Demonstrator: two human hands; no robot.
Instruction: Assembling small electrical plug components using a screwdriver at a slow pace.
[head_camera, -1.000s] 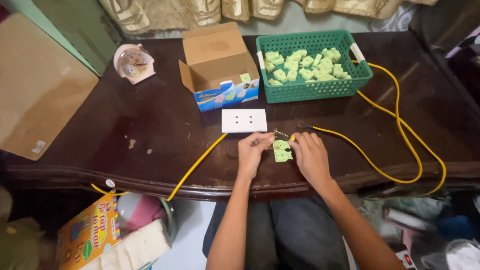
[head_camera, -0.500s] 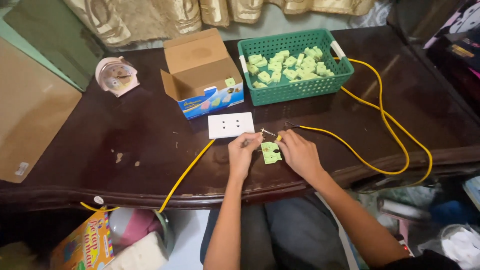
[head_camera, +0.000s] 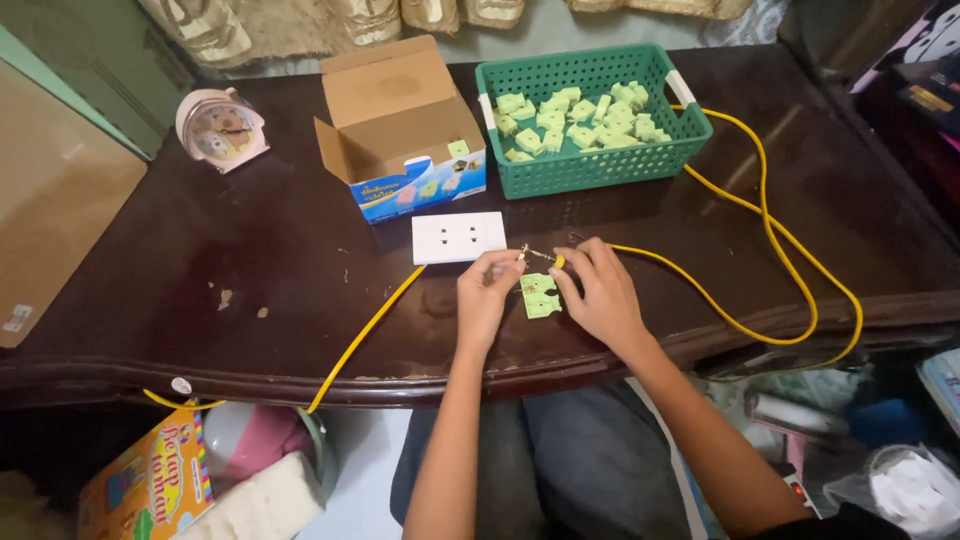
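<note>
My left hand (head_camera: 487, 296) and my right hand (head_camera: 597, 290) meet near the front edge of a dark wooden table (head_camera: 250, 260). Between their fingertips is the stripped end of a yellow cable (head_camera: 770, 235), whose bare wires my left hand pinches while my right hand grips the yellow sheath. A small light green socket part (head_camera: 540, 297) lies on the table between the two hands. Just beyond the hands lies a white socket plate (head_camera: 459, 237).
A green plastic basket (head_camera: 595, 165) with several green parts stands at the back. Left of it is an open cardboard box (head_camera: 400, 125), and further left a pink alarm clock (head_camera: 218, 128). A second yellow cable (head_camera: 360, 335) runs off the front edge. Clutter lies on the floor.
The view has shifted slightly. Both hands stay at the cable end above the green part, with only small finger movements.
</note>
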